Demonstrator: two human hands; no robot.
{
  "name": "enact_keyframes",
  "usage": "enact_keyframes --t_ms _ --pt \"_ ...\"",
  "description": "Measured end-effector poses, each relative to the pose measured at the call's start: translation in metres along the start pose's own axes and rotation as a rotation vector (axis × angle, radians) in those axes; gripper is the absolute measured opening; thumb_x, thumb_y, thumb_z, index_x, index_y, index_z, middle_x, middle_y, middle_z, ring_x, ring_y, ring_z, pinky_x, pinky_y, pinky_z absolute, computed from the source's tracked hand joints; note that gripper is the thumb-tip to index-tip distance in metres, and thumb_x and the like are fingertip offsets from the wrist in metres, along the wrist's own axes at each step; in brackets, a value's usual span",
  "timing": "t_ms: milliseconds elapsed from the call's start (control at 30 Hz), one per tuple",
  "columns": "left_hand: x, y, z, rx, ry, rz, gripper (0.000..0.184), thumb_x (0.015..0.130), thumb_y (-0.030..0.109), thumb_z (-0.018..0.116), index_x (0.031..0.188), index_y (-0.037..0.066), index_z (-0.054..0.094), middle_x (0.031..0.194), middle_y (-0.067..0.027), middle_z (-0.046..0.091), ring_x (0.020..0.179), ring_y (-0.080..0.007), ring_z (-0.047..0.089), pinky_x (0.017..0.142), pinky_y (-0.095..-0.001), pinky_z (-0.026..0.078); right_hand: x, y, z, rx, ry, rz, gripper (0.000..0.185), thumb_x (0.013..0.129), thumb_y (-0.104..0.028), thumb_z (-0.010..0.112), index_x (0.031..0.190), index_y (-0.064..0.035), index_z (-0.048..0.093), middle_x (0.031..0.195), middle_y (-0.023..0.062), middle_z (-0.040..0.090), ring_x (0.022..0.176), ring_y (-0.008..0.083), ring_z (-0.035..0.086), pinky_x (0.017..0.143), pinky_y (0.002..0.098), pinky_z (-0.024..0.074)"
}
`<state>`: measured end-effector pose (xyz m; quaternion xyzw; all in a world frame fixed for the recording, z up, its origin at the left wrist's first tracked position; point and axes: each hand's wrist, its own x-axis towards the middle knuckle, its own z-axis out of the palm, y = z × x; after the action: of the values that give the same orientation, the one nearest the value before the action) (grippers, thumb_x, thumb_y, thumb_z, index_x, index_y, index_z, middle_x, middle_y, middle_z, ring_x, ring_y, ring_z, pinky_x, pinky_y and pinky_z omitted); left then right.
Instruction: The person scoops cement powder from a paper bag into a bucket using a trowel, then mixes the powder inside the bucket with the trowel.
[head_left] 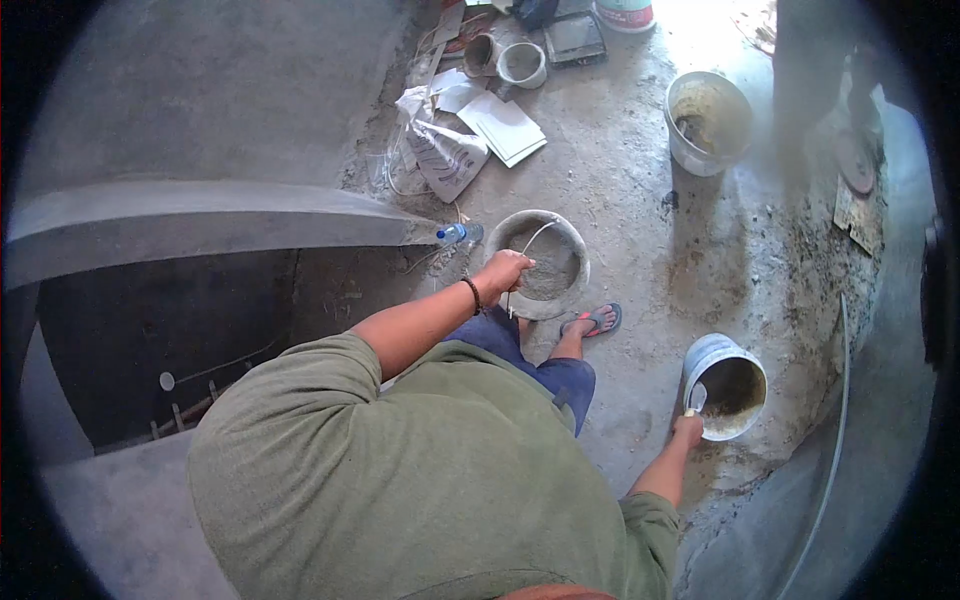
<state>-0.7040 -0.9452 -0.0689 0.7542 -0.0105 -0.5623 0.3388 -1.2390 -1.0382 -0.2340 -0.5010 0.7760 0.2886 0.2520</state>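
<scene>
My left hand (505, 275) is closed around the thin wire handle (541, 236) of a round bucket (577, 298). Grey wet mortar (548, 272) lies inside that bucket, which is near my feet. Over on the right, my right hand (688, 428) grips the pale handle of what looks like a trowel (697, 398). Its light blade is at the mouth of a white bucket (707, 352). This second bucket is tilted, its opening towards me, with brownish residue on the inner wall.
A blue-capped plastic bottle (455, 233) lies left of the mortar bucket, beside a ledge above a dark opening (200, 330). Ahead are a white sack (447, 160), white tiles (503, 128) and another bucket (706, 155). A pale hose (838, 430) runs along the right.
</scene>
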Motion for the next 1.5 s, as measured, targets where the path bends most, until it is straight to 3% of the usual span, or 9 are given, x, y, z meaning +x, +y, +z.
enact_keyframes --t_ms 200,667,867,900,1000,1067,1133,1433,1500 --pt "0.007 -0.007 -0.022 -0.139 0.136 -0.065 0.02 0.086 0.023 0.06 0.074 0.011 0.05 0.059 0.0013 0.041 0.05 -0.0116 0.043 0.046 -0.0289 0.035 0.015 -0.006 -0.001 -0.022 -0.045 -0.057 0.029 0.08 -0.02 0.059 0.105 -0.0069 0.065 0.105 0.0178 0.065 0.099 0.0364 0.062 0.082 0.0463 0.0493" --pt "0.101 -0.009 -0.115 -0.458 0.19 -0.316 0.014 0.086 0.027 0.06 0.086 0.014 0.053 0.072 0.0013 0.05 0.065 -0.0163 0.058 0.074 -0.04 0.045 -0.047 -0.011 0.011 0.443 0.153 -0.091 0.053 0.072 -0.011 0.063 0.123 -0.0058 0.053 0.117 0.0182 0.06 0.107 0.0367 0.057 0.091 0.0436 0.0432" --pt "0.184 -0.025 -0.174 -0.573 0.187 -0.322 0.011 0.083 0.023 0.059 0.079 0.013 0.055 0.068 0.0017 0.048 0.062 -0.0152 0.056 0.058 -0.0321 0.04 -0.176 -0.129 -0.04 0.248 0.161 -0.102 0.054 0.071 -0.008 0.063 0.123 0.0003 0.053 0.116 0.0234 0.059 0.108 0.0367 0.056 0.091 0.0401 0.0418" --pt "0.195 -0.026 -0.186 -0.606 0.194 -0.317 0.008 0.081 0.02 0.059 0.079 0.012 0.057 0.066 0.0019 0.048 0.06 -0.0139 0.054 0.05 -0.0295 0.036 -0.173 -0.135 -0.029 0.287 0.193 -0.163 0.048 0.071 -0.007 0.063 0.118 0.0002 0.055 0.103 0.0186 0.062 0.09 0.0305 0.062 0.077 0.0368 0.0474" --pt "0.223 -0.023 -0.217 -0.631 0.234 -0.289 0.008 0.079 0.017 0.061 0.077 0.011 0.056 0.065 0.0011 0.05 0.058 -0.0127 0.053 0.046 -0.0275 0.034 -0.171 -0.183 -0.023 0.377 0.015 -0.099 0.048 0.072 -0.008 0.065 0.119 -0.0027 0.057 0.11 0.0174 0.062 0.101 0.0324 0.059 0.089 0.0399 0.0429" --pt "0.236 -0.018 -0.237 -0.603 0.233 -0.255 0.007 0.08 0.017 0.059 0.079 0.013 0.055 0.07 0.0017 0.05 0.063 -0.0118 0.054 0.049 -0.0268 0.034 -0.159 -0.218 -0.016 0.449 -0.052 -0.152 0.037 0.076 -0.013 0.063 0.111 -0.0025 0.059 0.088 0.0113 0.063 0.065 0.0223 0.059 0.058 0.0351 0.0475" --pt "0.246 -0.016 -0.255 -0.65 0.249 -0.235 0.006 0.08 0.017 0.059 0.08 0.013 0.054 0.071 0.0021 0.05 0.064 -0.0111 0.053 0.05 -0.0265 0.034 -0.162 -0.281 -0.03 0.518 -0.178 -0.189 0.016 0.081 -0.015 0.054 0.095 -0.0069 0.056 0.072 0.0035 0.054 0.05 0.0111 0.047 0.043 0.0269 0.0398" --pt "0.298 -0.033 -0.338 -0.789 0.434 -0.282 0.007 0.081 0.018 0.058 0.08 0.012 0.058 0.073 0.0011 0.054 0.067 -0.0136 0.056 0.059 -0.0308 0.039 -0.177 -0.615 -0.103 0.603 -0.938 -0.35 0.037 0.085 -0.019 0.052 0.119 -0.0063 0.049 0.087 0.0071 0.059 0.066 0.0163 0.057 0.059 0.0315 0.0488" --pt "0.32 -0.039 -0.342 -0.863 0.522 -0.366 0.004 0.079 0.014 0.057 0.081 0.012 0.058 0.071 0.0006 0.054 0.059 -0.0137 0.054 0.05 -0.0284 0.035 -0.165 -0.69 -0.094 0.478 -1.045 -0.398 0.035 0.084 -0.016 0.052 0.117 -0.005 0.049 0.086 0.0068 0.059 0.067 0.0164 0.057 0.059 0.0307 0.0481"
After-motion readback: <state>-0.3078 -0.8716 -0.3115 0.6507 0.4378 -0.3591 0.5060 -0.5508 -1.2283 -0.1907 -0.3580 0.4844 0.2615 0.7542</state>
